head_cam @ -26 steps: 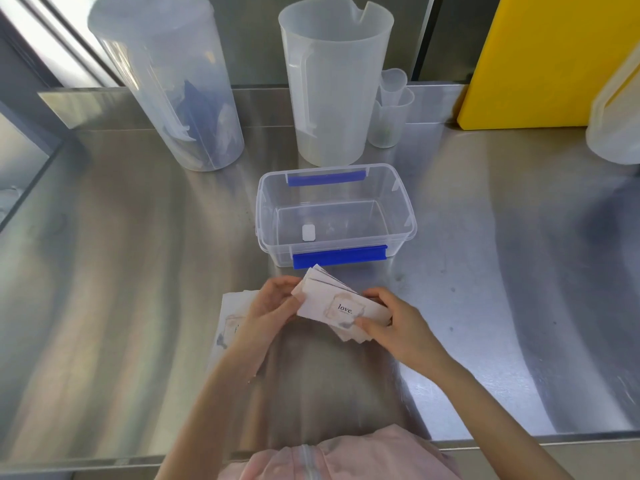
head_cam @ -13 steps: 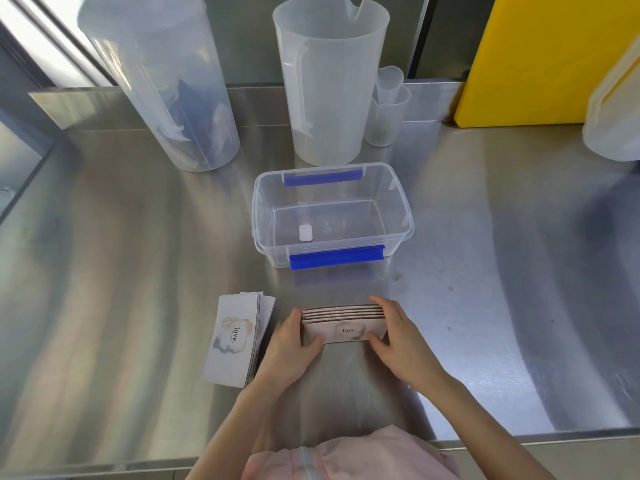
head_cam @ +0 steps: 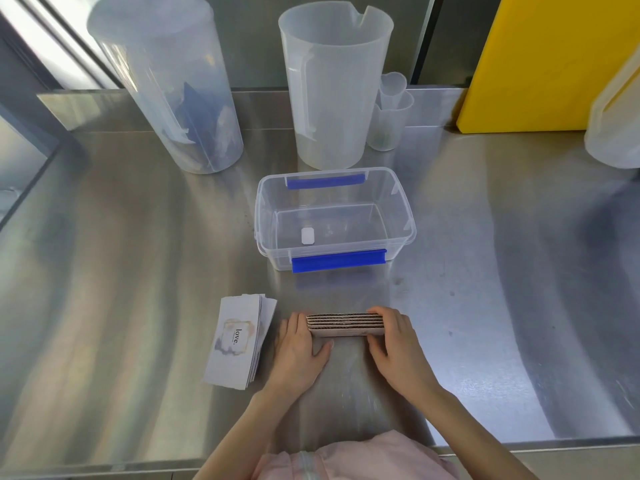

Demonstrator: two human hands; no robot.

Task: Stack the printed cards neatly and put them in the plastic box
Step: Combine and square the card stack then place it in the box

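- Table (head_cam: 138, 271): brushed steel, glossy, streaked with reflections.
- Box (head_cam: 403, 216): clear, smooth plastic; blue plastic clips at its 12 and 6 o'clock sides.
- Jug (head_cam: 332, 84) at 12 o'clock: frosted, translucent plastic, matt.
- Board (head_cam: 554, 57) at 2 o'clock: yellow, smooth plastic.
- Cards (head_cam: 239, 337) at 9 o'clock of the hands: matt printed paper.
- Bundle (head_cam: 345, 323) between the hands: paper, edges showing.

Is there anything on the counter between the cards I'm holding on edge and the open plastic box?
Nothing visible. The card stack, squared on edge between both hands, sits just in front of the plastic box, with bare steel between. The box is open, only a small white tag inside. The other card pile lies left, off the path.
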